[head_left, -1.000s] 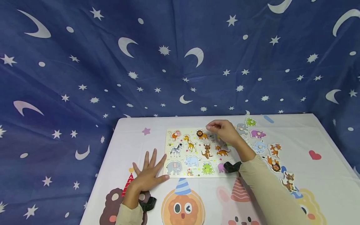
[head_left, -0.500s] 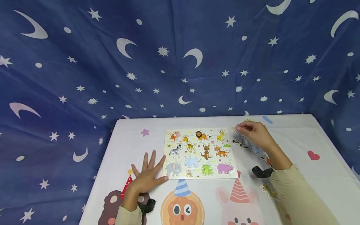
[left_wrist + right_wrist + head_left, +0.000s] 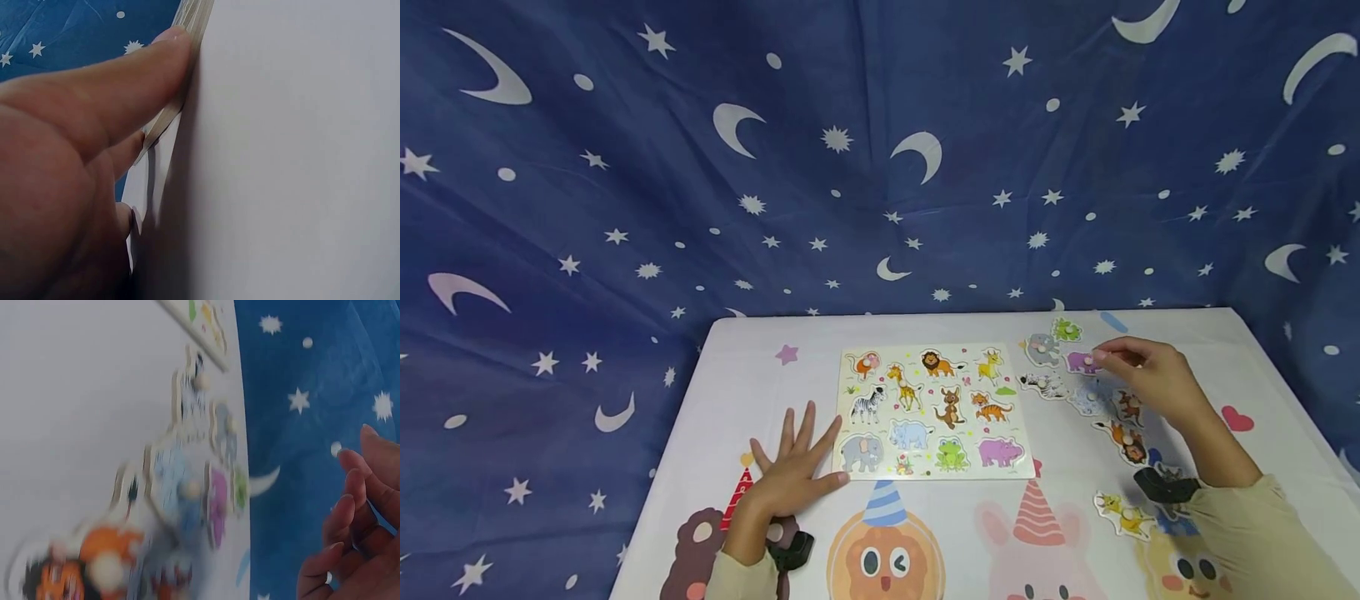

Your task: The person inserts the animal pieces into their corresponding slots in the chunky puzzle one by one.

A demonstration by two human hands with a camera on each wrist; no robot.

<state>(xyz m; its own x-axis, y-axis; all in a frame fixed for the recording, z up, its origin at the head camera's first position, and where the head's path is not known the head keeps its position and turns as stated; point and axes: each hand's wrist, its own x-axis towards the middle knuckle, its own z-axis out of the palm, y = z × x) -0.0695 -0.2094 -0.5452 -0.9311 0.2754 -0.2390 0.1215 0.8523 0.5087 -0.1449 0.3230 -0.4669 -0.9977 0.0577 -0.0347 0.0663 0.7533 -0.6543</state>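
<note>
A flat puzzle board with printed animals lies on the table. My left hand is spread at its lower left corner, and in the left wrist view the thumb touches the board's edge. To the right of the board my right hand hovers over loose animal pieces. Its fingers are loosely bent and, in the right wrist view, nothing shows between them. Below its fingertips lies a purple hippo piece. Around it are an elephant piece, a frog piece, a zebra piece and a lion piece.
A pale blue animal piece and a brown one lie left of the right wrist. Nearer the front is a yellow animal piece. The right forearm covers part of the table. A starry blue curtain hangs behind the table.
My right hand has moved right, from above the board's upper right corner, past the elephant piece, to beside the hippo piece. The left hand keeps its place.
</note>
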